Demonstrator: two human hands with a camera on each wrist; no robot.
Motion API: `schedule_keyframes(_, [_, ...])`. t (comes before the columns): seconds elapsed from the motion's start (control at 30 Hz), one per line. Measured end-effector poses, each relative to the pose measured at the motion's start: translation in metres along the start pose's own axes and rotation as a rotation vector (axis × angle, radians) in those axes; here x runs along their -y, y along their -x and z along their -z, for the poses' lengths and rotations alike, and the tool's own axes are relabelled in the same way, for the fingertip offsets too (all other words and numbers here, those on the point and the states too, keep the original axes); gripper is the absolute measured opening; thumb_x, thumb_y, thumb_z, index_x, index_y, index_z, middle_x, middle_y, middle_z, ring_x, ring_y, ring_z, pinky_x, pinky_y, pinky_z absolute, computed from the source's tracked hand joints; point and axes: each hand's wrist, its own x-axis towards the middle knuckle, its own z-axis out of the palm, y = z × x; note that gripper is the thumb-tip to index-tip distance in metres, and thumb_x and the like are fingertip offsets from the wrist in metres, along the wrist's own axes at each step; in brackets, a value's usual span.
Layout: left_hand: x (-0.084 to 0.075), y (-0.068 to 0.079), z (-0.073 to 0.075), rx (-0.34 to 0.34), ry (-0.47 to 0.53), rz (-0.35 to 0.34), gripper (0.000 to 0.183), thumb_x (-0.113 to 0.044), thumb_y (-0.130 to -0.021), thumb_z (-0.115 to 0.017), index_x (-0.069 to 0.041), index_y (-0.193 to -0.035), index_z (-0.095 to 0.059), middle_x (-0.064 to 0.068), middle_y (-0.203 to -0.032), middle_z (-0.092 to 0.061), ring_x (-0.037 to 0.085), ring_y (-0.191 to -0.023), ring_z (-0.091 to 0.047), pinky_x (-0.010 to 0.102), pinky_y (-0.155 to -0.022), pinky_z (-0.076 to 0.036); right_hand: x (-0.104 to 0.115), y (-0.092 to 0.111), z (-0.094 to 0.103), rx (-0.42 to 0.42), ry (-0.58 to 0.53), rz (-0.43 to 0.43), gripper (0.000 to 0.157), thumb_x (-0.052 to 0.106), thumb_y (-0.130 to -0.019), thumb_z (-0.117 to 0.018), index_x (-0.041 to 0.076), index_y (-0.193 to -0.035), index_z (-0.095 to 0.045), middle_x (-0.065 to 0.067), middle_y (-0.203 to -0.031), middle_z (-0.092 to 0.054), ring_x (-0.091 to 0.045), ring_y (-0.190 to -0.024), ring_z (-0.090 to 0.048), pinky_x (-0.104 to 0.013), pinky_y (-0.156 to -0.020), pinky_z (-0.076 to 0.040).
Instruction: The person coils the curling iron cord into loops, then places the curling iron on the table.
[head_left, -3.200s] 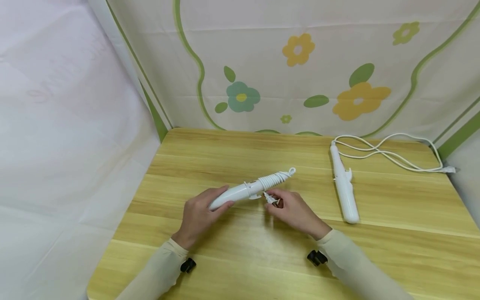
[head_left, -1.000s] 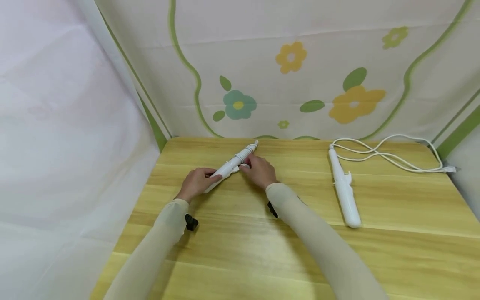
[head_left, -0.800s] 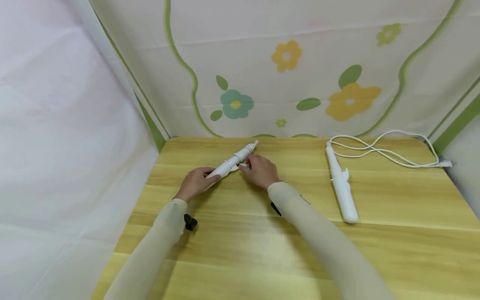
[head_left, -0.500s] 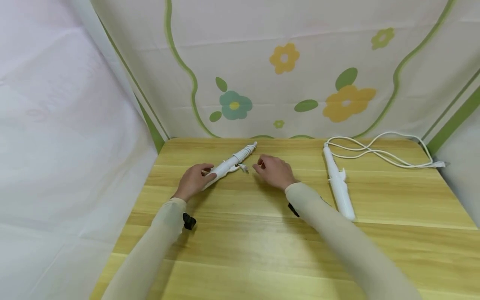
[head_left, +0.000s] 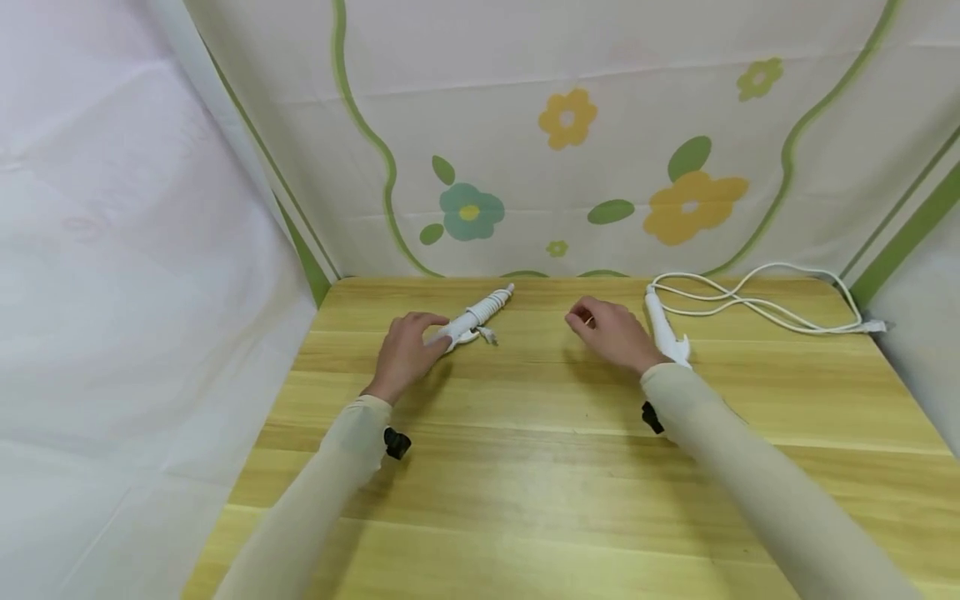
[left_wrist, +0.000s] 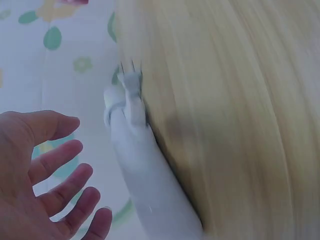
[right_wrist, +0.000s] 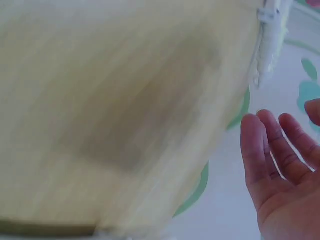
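A white curling iron [head_left: 483, 311] with its cord wound round the handle lies slantwise on the table at the back left. Its plug [head_left: 487, 335] sticks out beside the handle, prongs showing in the left wrist view. My left hand [head_left: 405, 354] is over the iron's barrel end; the left wrist view shows its fingers spread and apart from the barrel [left_wrist: 155, 185]. To the right, my right hand [head_left: 613, 333] hovers over the wood with nothing in it, fingers loosely bent. Behind my right forearm, a second white curling iron [head_left: 663, 329] is partly hidden.
The second iron's loose white cord [head_left: 757, 302] loops along the table's back right edge, its plug [head_left: 874, 326] at the corner. A flower-patterned cloth [head_left: 525, 167] stands behind the wooden table [head_left: 525, 500], and white cloth [head_left: 135, 292] hangs on the left.
The wrapped curling iron has been set down at the back left. My right hand has released its plug and moved right; my left hand has loosened from the barrel.
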Motion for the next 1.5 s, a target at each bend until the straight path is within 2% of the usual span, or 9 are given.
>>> schedule_keyframes(0.2, [-0.027,0.001,-0.022,0.019,0.024,-0.034,0.036,-0.030,-0.105,-0.074,-0.018,-0.139,-0.075,0.011,-0.154,-0.062,0.037,-0.138,-0.051,0.059,-0.111,-0.047,-0.024,0.006,0.021,-0.014,-0.031,-0.003,0.035,0.035,-0.116,-0.053,0.007,-0.131,-0.068,-0.015,-0.121,-0.074,-0.033,-0.113,-0.067,-0.055,-0.101,-0.053])
schedule_keyframes(0.4, [-0.055,-0.001,-0.044,0.037,0.039,-0.067,0.037,-0.031,-0.104,-0.074,-0.020,-0.139,-0.075,0.008,-0.153,-0.064,0.037,-0.142,-0.052,0.057,-0.119,-0.043,-0.041,0.014,0.040,-0.045,-0.048,-0.017,0.041,0.038,-0.117,-0.051,0.005,-0.136,-0.066,-0.016,-0.125,-0.073,-0.035,-0.115,-0.065,-0.054,-0.096,-0.051])
schedule_keyframes(0.5, [-0.068,-0.003,-0.055,0.059,0.039,-0.078,0.041,-0.032,-0.103,-0.074,-0.017,-0.142,-0.073,0.009,-0.152,-0.065,0.038,-0.143,-0.053,0.056,-0.119,-0.044,-0.047,0.016,0.047,-0.064,-0.061,-0.024,0.042,0.039,-0.117,-0.051,0.005,-0.138,-0.066,-0.016,-0.127,-0.072,-0.035,-0.115,-0.065,-0.054,-0.096,-0.052])
schedule_keyframes(0.8, [-0.109,0.003,-0.093,0.156,0.047,-0.073,0.050,-0.039,-0.106,-0.072,-0.020,-0.151,-0.065,0.003,-0.154,-0.063,0.028,-0.143,-0.058,0.052,-0.114,-0.051,-0.066,0.022,0.061,-0.127,-0.085,-0.006,0.039,0.036,-0.116,-0.054,0.004,-0.136,-0.067,-0.019,-0.127,-0.072,-0.039,-0.115,-0.068,-0.058,-0.100,-0.052])
schedule_keyframes(0.9, [-0.126,0.005,-0.106,0.190,0.050,-0.094,0.052,-0.042,-0.106,-0.071,-0.020,-0.153,-0.063,0.002,-0.152,-0.065,0.024,-0.136,-0.063,0.048,-0.108,-0.055,-0.077,0.026,0.066,-0.143,-0.088,-0.008,0.038,0.035,-0.116,-0.055,0.003,-0.135,-0.067,-0.019,-0.127,-0.072,-0.037,-0.117,-0.066,-0.052,-0.100,-0.052])
schedule_keyframes(1.07, [-0.150,0.007,-0.124,0.226,0.072,-0.102,0.052,-0.044,-0.107,-0.071,-0.023,-0.153,-0.063,0.000,-0.148,-0.066,0.018,-0.124,-0.067,0.042,-0.100,-0.057,-0.091,0.033,0.074,-0.146,-0.100,-0.025,0.044,0.039,-0.115,-0.056,0.004,-0.139,-0.066,-0.017,-0.131,-0.070,-0.031,-0.121,-0.064,-0.022,-0.095,-0.047])
schedule_keyframes(1.13, [-0.157,0.007,-0.130,0.239,0.074,-0.107,0.053,-0.045,-0.106,-0.070,-0.023,-0.153,-0.062,-0.001,-0.147,-0.067,0.017,-0.124,-0.066,0.041,-0.101,-0.057,-0.095,0.036,0.078,-0.140,-0.105,-0.032,0.048,0.042,-0.114,-0.057,0.004,-0.143,-0.064,-0.017,-0.135,-0.069,-0.032,-0.124,-0.063,-0.016,-0.093,-0.043])
schedule_keyframes(1.37, [-0.178,0.005,-0.144,0.267,0.059,-0.121,0.056,-0.052,-0.106,-0.069,-0.024,-0.153,-0.062,-0.003,-0.144,-0.068,0.016,-0.127,-0.067,0.041,-0.103,-0.056,-0.110,0.045,0.091,-0.131,-0.089,-0.050,0.052,0.045,-0.113,-0.058,0.005,-0.147,-0.061,-0.019,-0.141,-0.066,-0.033,-0.127,-0.060,-0.021,-0.096,-0.040])
schedule_keyframes(1.5, [-0.188,0.006,-0.151,0.284,0.065,-0.097,0.059,-0.058,-0.104,-0.068,-0.027,-0.153,-0.062,-0.005,-0.141,-0.069,0.015,-0.125,-0.067,0.041,-0.103,-0.055,-0.121,0.050,0.095,-0.132,-0.086,-0.056,0.052,0.044,-0.113,-0.058,0.007,-0.149,-0.060,-0.020,-0.144,-0.065,-0.022,-0.125,-0.056,-0.019,-0.097,-0.040])
